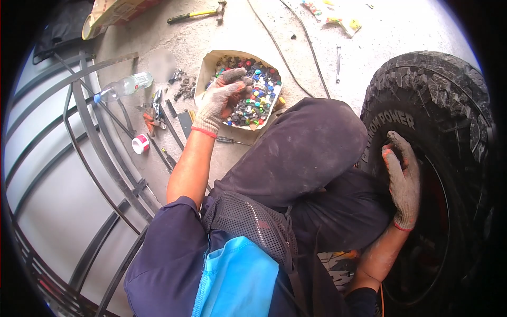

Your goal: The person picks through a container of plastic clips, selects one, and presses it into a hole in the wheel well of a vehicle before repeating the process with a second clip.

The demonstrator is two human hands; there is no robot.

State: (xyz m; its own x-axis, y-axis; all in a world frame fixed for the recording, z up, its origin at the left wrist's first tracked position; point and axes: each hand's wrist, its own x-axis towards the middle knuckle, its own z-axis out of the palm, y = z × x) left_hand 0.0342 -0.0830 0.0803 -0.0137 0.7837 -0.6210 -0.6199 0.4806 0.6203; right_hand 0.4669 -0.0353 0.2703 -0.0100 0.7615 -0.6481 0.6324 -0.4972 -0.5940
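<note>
My left hand (226,98), in a dirty knitted glove with a red cuff edge, hovers over an open cardboard box (201,79). Its fingers curl together; whatever they hold is hidden. The box is filled with small plastic pieces (259,87) in black, blue, green, red, yellow and white that look like clips. My right hand (404,177), gloved the same way, is beside the sidewall of a large black tire (391,113). Thumb and forefinger come together at a small dark spot that I cannot make out. The tire stands upright to the right of my bent knee.
A hammer (195,17) lies on the concrete at the back, a wrench (338,64) farther right. Dark cables (288,58) cross the floor. At left are a plastic bottle (124,87), a tape roll (140,143), orange-handled pliers (148,120), a screwdriver (232,141) and a metal frame (90,113).
</note>
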